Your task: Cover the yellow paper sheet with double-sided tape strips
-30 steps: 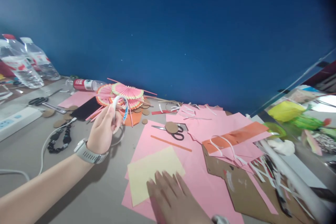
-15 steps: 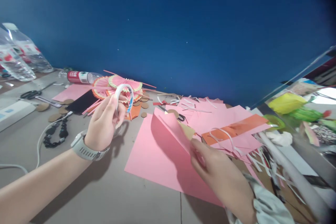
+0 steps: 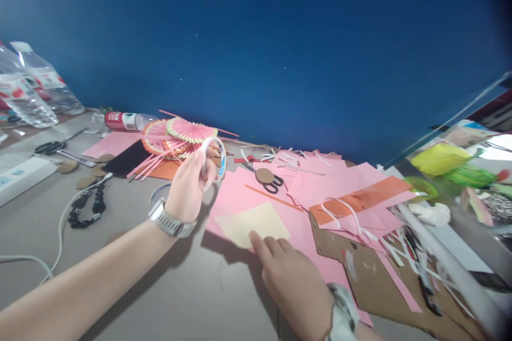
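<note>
My left hand [image 3: 192, 176] is raised over the grey table, fingers closed around a white roll of tape [image 3: 223, 157] with blue marks inside its ring. My right hand [image 3: 294, 277] grips the near edge of a pale yellow piece of paper [image 3: 256, 222], its thumb hidden. Underneath lies a large pink sheet of paper [image 3: 234, 192], with an orange strip [image 3: 274, 197] across it. Just beyond, dark-handled scissors [image 3: 272, 186] have a round cardboard disc [image 3: 264, 175] on top. Another tape ring [image 3: 160, 192] rests partly behind my left wrist.
Pink and yellow pleated paper fans [image 3: 192, 130] sit by the blue wall, near a lying bottle [image 3: 124, 121]. Leftward are a black phone [image 3: 128, 158], a bead bracelet [image 3: 86, 208] and a power strip [image 3: 26, 178]. Pink sheets, paper strips and cardboard [image 3: 376, 282] cover the right side.
My right hand has moved left, from the folded-up pink sheet to the yellow paper. My left hand has shifted right with the tape. The scissors and disc show more fully.
</note>
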### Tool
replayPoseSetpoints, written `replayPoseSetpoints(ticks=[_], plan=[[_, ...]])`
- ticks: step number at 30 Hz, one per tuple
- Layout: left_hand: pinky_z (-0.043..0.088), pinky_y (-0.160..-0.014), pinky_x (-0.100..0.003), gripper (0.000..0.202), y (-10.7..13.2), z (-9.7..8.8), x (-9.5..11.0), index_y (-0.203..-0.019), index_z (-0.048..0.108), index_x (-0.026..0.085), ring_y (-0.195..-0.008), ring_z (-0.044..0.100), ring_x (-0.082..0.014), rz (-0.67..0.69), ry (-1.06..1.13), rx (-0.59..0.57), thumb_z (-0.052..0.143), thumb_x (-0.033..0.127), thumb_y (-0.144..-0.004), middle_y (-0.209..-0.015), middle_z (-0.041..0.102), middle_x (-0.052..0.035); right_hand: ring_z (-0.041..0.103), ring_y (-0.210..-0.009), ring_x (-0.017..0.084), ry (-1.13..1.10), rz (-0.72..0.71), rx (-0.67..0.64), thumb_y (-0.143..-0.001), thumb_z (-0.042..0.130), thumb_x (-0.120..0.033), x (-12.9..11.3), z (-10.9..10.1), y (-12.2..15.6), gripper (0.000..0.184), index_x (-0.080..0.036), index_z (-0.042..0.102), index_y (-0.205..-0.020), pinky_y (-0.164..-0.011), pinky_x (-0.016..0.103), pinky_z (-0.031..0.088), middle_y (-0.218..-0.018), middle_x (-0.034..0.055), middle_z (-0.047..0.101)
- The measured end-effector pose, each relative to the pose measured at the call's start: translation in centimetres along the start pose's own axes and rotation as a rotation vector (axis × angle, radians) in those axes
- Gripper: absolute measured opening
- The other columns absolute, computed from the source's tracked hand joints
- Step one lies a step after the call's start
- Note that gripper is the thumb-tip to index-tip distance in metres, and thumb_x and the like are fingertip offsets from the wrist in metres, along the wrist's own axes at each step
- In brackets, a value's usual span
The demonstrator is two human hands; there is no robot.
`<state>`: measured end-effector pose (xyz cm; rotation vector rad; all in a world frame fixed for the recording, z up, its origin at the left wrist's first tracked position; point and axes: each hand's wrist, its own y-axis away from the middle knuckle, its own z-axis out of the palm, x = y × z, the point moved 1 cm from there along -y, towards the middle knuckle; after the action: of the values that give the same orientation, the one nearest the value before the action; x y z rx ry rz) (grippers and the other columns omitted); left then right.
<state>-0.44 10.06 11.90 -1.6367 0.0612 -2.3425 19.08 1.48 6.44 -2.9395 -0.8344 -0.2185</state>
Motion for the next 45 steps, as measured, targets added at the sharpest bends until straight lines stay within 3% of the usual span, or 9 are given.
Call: replayPoseSetpoints(ticks=[3,9,13,19,26,33,37,41,45], plan=[[0.041,-0.051,-0.019,0.030,-2.7,0.3,1.0,-0.079,0.053,0.018,-0.043,0.036,-0.0081,0.032,0.106,0.079,0.030,0.024,-0.097,-0.046,0.032,0.0074,0.062,-0.062,0.017,-0.124,0.150,-0.056,-0.083,0.042,-0.007,2.8,-1.5,-0.9,0.023,-0.020,0.056,-0.096,-0.049,0.026,0.035,-0.072,0.0022,0.065],[0.038,-0.051,-0.017,0.033,-7.8,0.8,6.2,-0.083,0.052,0.013,-0.038,0.037,-0.0014,0.094,0.208,0.222,0.026,0.024,-0.098,-0.050,0.037,0.0105,0.049,-0.050,0.014,-0.292,0.343,0.019,-0.089,0.035,-0.030,8.8,-4.1,-1.6,0.016,-0.023,0.046,-0.080,-0.048,0.024,0.027,-0.055,-0.0037,0.051],[0.029,-0.059,-0.019,0.077,-8.4,2.0,8.3,-0.104,0.046,0.000,-0.055,0.051,0.0056,0.133,0.179,0.230,-0.024,0.024,-0.082,-0.076,0.042,0.0073,0.050,-0.050,0.016,-0.249,0.317,0.008,-0.090,0.034,-0.032,8.8,-5.0,-1.4,0.020,-0.022,0.050,-0.088,-0.048,0.026,0.030,-0.055,-0.0024,0.052],[0.039,-0.048,-0.021,0.030,-1.3,3.0,2.1,-0.095,0.051,0.015,-0.042,0.038,-0.0049,0.234,0.013,0.219,0.032,0.038,-0.097,-0.058,0.043,0.0080,0.064,-0.081,0.018,-0.142,-0.057,0.072,-0.078,0.036,0.001,2.4,-1.5,0.1,0.049,-0.020,0.051,-0.120,-0.067,0.030,0.047,-0.099,0.0066,0.069],[0.038,-0.047,-0.022,0.025,8.8,-0.3,-3.6,-0.094,0.047,0.020,-0.041,0.040,-0.0084,0.130,-0.373,-0.167,0.025,0.032,-0.099,-0.051,0.041,0.0067,0.059,-0.090,0.021,-0.058,-0.275,0.278,-0.069,0.048,0.000,-0.9,2.9,2.0,0.051,-0.016,0.055,-0.117,-0.068,0.031,0.053,-0.116,0.0072,0.064],[0.042,-0.061,-0.027,0.019,8.3,-4.1,-3.2,-0.089,0.051,0.018,-0.058,0.053,-0.0146,0.375,-0.709,-0.671,0.033,0.023,-0.093,-0.064,0.057,-0.0028,0.058,-0.094,0.021,-0.222,-0.367,0.224,-0.084,0.050,-0.041,0.6,1.5,1.5,0.038,-0.023,0.057,-0.117,-0.075,0.031,0.051,-0.115,0.0068,0.064],[0.041,-0.061,-0.028,0.016,7.3,-3.0,-4.4,-0.091,0.052,0.019,-0.056,0.052,-0.0152,0.548,-0.773,-0.887,0.037,0.026,-0.089,-0.064,0.059,-0.0030,0.061,-0.080,0.016,-0.543,-0.167,0.038,-0.091,0.037,-0.029,1.7,-1.1,-0.4,0.027,-0.027,0.062,-0.100,-0.070,0.026,0.049,-0.092,0.0020,0.068],[0.041,-0.059,-0.029,0.024,6.9,-2.4,-5.2,-0.092,0.052,0.017,-0.057,0.054,-0.0172,0.494,-0.893,-0.794,0.033,0.031,-0.093,-0.064,0.060,-0.0051,0.062,-0.071,0.015,-0.877,0.143,-0.029,-0.094,0.026,-0.034,2.3,-2.5,-2.5,0.032,-0.025,0.056,-0.095,-0.063,0.024,0.049,-0.080,0.0011,0.065],[0.039,-0.055,-0.028,0.035,6.8,-2.9,-5.3,-0.087,0.052,0.018,-0.056,0.053,-0.0170,0.399,-0.939,-0.659,0.025,0.039,-0.096,-0.062,0.058,-0.0042,0.060,-0.076,0.015,-1.115,0.189,-0.018,-0.088,0.043,-0.045,1.3,-1.8,-4.3,0.035,-0.021,0.043,-0.114,-0.070,0.026,0.051,-0.086,0.0027,0.061]])
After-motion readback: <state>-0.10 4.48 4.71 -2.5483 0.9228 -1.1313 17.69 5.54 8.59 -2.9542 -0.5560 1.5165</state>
